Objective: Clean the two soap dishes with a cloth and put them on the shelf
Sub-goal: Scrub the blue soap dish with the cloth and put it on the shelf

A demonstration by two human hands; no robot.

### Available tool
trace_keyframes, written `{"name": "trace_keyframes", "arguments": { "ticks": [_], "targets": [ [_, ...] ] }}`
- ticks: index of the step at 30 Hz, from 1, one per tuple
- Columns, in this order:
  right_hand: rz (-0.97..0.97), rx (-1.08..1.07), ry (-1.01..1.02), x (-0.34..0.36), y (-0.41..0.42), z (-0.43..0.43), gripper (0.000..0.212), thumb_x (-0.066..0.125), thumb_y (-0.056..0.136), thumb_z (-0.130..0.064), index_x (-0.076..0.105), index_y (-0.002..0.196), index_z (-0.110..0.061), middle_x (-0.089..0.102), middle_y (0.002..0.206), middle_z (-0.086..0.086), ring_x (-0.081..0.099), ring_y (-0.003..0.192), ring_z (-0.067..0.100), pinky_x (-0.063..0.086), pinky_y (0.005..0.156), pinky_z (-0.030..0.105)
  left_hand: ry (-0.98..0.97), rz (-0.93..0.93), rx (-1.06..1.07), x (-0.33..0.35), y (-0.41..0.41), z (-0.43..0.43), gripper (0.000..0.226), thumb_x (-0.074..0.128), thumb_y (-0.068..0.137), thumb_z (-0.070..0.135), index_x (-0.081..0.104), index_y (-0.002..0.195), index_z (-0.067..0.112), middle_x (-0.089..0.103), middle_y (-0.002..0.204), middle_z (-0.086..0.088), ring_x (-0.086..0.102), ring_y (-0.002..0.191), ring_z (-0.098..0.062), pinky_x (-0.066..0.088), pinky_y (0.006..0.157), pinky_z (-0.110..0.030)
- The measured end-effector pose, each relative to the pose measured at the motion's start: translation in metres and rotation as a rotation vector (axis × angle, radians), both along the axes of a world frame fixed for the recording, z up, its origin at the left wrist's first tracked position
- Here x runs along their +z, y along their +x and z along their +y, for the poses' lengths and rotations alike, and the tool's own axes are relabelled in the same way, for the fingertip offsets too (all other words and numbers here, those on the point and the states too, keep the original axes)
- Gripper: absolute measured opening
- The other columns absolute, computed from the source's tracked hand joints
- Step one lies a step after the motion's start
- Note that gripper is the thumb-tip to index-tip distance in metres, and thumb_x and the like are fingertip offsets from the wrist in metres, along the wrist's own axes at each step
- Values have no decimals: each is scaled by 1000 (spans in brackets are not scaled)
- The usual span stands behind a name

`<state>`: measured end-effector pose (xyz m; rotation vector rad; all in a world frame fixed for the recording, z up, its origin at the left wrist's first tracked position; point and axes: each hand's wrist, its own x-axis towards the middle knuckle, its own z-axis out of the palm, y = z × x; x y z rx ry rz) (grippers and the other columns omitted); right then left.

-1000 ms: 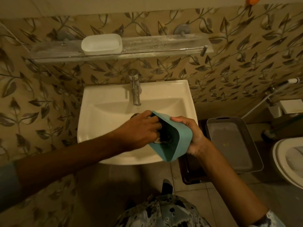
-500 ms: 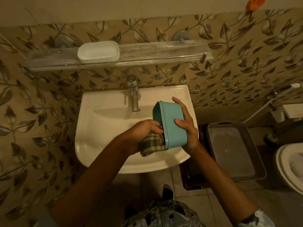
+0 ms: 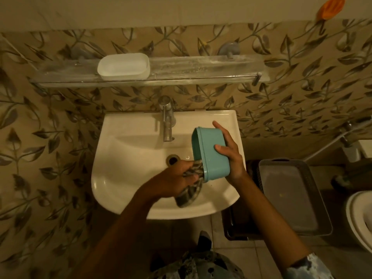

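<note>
My right hand [image 3: 229, 158] grips a teal soap dish [image 3: 211, 152] above the white sink [image 3: 128, 178], tilted on its side with its opening facing left. A checked cloth [image 3: 191, 190] is bunched in my left hand [image 3: 177, 180], which presses it against the dish's lower rim; part of the cloth hangs down below. A white soap dish [image 3: 123, 66] stands upright on the glass shelf [image 3: 201, 71] on the wall, left of the shelf's middle.
A chrome tap [image 3: 167, 121] stands at the back of the sink, left of the teal dish. A grey tray [image 3: 289, 196] rests on a dark basket on the floor at right. Further right shows a toilet [image 3: 360, 220]. An orange holder [image 3: 330, 8] hangs on the wall, top right.
The teal dish has turned from open side toward me to its back showing and has risen. My left hand with the cloth came out of the dish to its lower rim.
</note>
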<state>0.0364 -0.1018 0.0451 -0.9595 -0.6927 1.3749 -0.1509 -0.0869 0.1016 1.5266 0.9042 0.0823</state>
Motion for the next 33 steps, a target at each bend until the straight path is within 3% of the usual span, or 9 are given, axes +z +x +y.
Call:
{"name": "trace_keyframes", "arguments": {
  "ticks": [5,9,12,16,19,21,25,28,33],
  "targets": [
    [246,-284,-149,-29,11,4,43,56,77,-20,51,120,-20,58,110,9,61,95,25,58,73,34,57,250,40,-29,-59,75,17,52,89,2,67,97,7,70,92,-15,66,89,-30,50,77,-31],
    [228,-283,-154,-41,11,4,48,58,74,-16,44,120,-18,57,108,7,62,95,20,58,74,32,474,491,525,-61,-69,135,23,63,82,8,69,104,9,70,108,-12,63,95,-19,46,84,-23],
    [221,-253,-173,-45,4,2,50,60,71,-12,42,117,-17,55,106,7,58,97,22,56,74,32,647,499,649,-72,-53,173,37,61,79,3,64,115,10,66,118,-14,60,110,-30,45,92,-29],
    [234,-266,-181,-50,-1,-5,50,62,68,-6,44,114,-17,57,104,8,58,96,24,56,70,31,783,294,575,-84,-38,203,54,58,77,-6,54,129,8,59,128,-15,53,121,-30,41,105,-40],
    [213,-271,-183,-54,-5,-15,46,65,69,-3,47,109,-17,56,105,10,57,97,26,57,65,31,857,515,350,-98,-41,201,73,70,75,6,39,140,20,42,145,-8,35,137,-26,20,115,-48],
    [220,-279,-203,-55,-8,-21,43,64,72,-4,47,109,-17,54,109,12,56,101,28,58,64,32,798,605,383,-107,-44,186,80,70,75,6,31,144,23,32,151,-5,26,141,-24,14,113,-50],
    [259,-295,-187,-50,-16,-19,50,56,75,-5,46,122,-19,54,119,12,57,106,28,60,67,33,703,236,816,-101,-41,131,47,61,81,-3,54,126,8,58,129,-12,52,122,-27,38,101,-32],
    [232,-285,-130,-35,-24,-8,75,66,71,-1,37,139,-18,53,123,12,56,110,29,60,71,35,548,14,815,-88,-38,77,17,59,87,4,68,99,13,71,97,-3,67,93,-24,48,79,-23],
    [68,-221,-24,-3,-44,10,83,73,64,-10,39,140,-21,50,129,14,58,111,29,58,76,39,189,-365,723,-47,-33,27,37,58,87,38,60,121,24,70,110,2,67,101,-12,58,78,-33]
  ]
}}
